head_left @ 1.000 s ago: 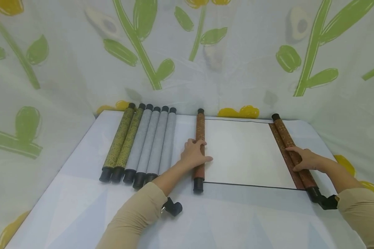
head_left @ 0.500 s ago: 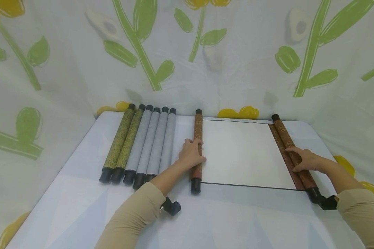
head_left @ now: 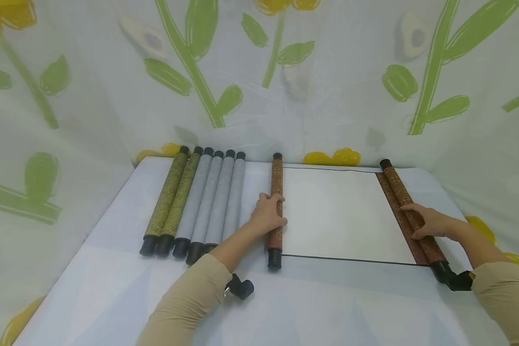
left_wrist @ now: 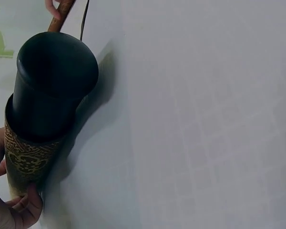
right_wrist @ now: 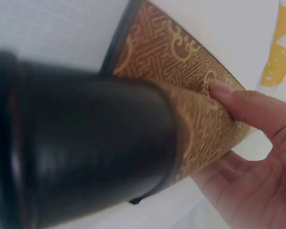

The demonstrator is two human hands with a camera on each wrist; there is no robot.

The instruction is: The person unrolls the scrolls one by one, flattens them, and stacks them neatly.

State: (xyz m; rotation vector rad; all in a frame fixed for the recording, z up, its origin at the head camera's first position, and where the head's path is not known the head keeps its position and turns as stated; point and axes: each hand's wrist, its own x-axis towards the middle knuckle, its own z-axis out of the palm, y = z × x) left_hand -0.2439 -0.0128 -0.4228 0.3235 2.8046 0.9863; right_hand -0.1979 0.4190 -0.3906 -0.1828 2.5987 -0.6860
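Scroll is laid part-unrolled on the table, right of the grey rolls, its gold-patterned brown left roller gripped by the left hand and right roller held between thumb and fingers of the right hand.

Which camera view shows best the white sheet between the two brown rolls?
The head view: the white sheet is visible from the left roll to the right roll. The right wrist view shows only part, near the top; the left wrist view, just a sliver at the top.
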